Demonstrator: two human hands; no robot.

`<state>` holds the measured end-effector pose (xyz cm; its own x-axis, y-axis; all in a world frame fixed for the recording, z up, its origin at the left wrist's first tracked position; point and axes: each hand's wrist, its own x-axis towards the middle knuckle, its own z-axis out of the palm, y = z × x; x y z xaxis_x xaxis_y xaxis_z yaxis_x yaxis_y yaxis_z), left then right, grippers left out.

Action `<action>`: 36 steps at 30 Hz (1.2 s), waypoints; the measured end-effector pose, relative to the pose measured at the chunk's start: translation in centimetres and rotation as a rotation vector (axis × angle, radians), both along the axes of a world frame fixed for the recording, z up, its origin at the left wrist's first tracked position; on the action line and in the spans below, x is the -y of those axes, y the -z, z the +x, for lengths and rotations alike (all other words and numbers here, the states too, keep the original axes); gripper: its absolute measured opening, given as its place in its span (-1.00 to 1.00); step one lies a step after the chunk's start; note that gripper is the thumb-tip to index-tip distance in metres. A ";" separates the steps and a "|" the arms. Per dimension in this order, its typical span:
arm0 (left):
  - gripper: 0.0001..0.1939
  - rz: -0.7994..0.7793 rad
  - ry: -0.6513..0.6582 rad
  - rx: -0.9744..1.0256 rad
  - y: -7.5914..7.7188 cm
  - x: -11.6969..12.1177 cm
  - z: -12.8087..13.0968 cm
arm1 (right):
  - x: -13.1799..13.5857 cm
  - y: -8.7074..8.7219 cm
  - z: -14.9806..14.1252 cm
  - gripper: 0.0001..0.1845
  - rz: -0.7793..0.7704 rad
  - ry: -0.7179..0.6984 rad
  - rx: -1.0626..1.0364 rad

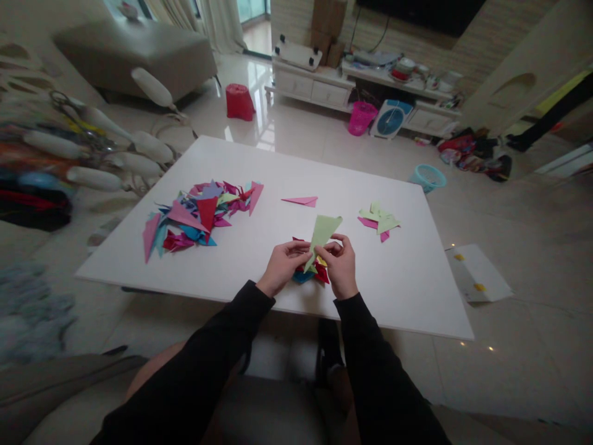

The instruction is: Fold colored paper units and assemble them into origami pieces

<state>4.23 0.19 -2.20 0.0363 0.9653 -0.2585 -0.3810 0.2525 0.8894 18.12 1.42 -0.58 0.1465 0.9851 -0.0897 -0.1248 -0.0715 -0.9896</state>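
Between my left hand [284, 264] and my right hand [340, 262] is a pale green piece of folded paper [323, 232], wide at the top and narrowing toward my fingers. Both hands pinch its lower part. Just beneath them, partly hidden, lie small folded papers in blue, red and yellow, among them a red one [322, 274]. A single pink folded paper [301, 201] rests flat beyond my hands. Off to the right are a few light green folded papers [380, 219] lying over a pink one [369, 223].
A large heap of colourful folded papers [208, 213] covers part of the white table [259, 167] at left. Past the table's right edge stands a light blue basket [428, 177] on the floor. A pink bin [361, 118] and a blue fan [391, 118] stand by the cabinet.
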 end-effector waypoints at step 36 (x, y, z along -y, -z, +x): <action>-0.57 0.066 -0.043 -0.093 -0.1 -0.4 -1.0 | -0.1 0.6 -0.5 -0.69 -0.066 -0.019 -0.102</action>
<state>3.22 0.59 -2.08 -0.0267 0.9805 -0.1945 -0.3051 0.1773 0.9357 17.67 1.50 -1.18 0.1150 0.9790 -0.1682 -0.2231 -0.1395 -0.9648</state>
